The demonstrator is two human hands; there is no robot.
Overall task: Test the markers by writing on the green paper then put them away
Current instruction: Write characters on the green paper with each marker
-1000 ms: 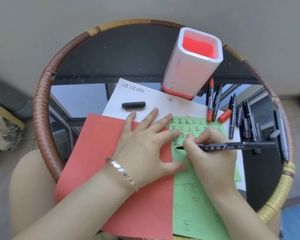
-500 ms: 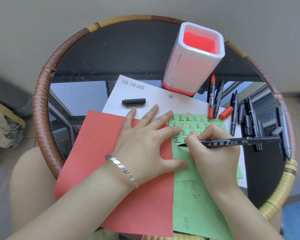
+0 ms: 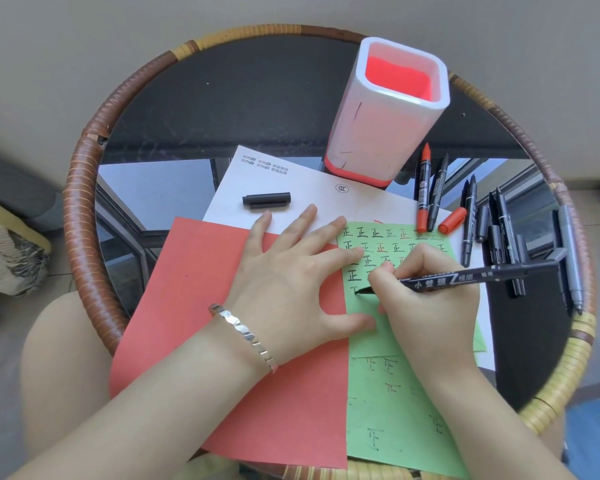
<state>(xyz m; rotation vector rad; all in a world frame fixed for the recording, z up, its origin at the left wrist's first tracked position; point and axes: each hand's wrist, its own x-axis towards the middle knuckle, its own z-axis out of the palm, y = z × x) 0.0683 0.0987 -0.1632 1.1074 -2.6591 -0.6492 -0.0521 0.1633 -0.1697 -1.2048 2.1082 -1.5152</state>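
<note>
My right hand (image 3: 430, 299) grips a black marker (image 3: 471, 277), its tip touching the green paper (image 3: 388, 403) at the left edge, below rows of written characters. My left hand (image 3: 291, 271) lies flat with spread fingers, pressing down the green paper and the red paper (image 3: 194, 306). A black marker cap (image 3: 266, 199) lies on the white sheet (image 3: 305, 188). The white and red pen holder (image 3: 385, 112) stands at the back. Several loose markers (image 3: 499, 233) lie to the right, among them a red marker (image 3: 423, 188) and a red cap (image 3: 451, 220).
Everything sits on a round glass-topped table with a woven rattan rim (image 3: 80, 216). A grey marker (image 3: 570, 258) lies near the right rim. My knee (image 3: 66, 358) shows below the table at the left. A wall is behind the table.
The marker tip has moved down and slightly left on the green paper, starting a new character below the earlier one. My left hand has stayed in place.
</note>
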